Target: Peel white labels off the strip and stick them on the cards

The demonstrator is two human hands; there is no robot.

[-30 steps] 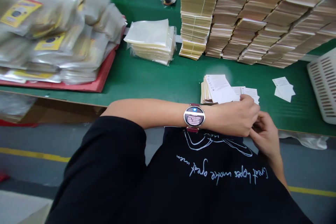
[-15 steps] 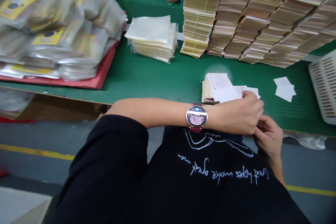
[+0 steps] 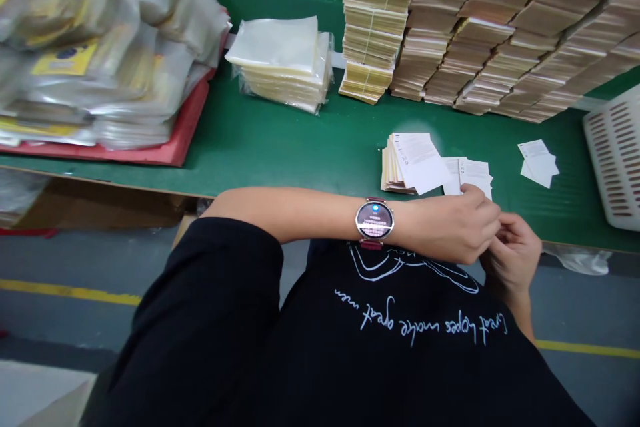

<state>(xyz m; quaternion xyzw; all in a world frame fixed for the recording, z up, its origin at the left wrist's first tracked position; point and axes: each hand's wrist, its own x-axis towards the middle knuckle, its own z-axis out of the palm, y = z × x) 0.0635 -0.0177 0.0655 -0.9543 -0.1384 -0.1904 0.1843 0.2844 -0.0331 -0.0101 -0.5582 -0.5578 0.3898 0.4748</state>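
Leaflets lying on green workbench, just under my left hand, fingertips curled narrow on their edge. Right hand pinched close beside; cannot tell if holding paper.

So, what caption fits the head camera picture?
Left hand and right hand meet beside white paper slips on a green workbench.

Two hands, one wristwatch, one white plastic crate at 2 o'clock, one red board at 11 o'clock
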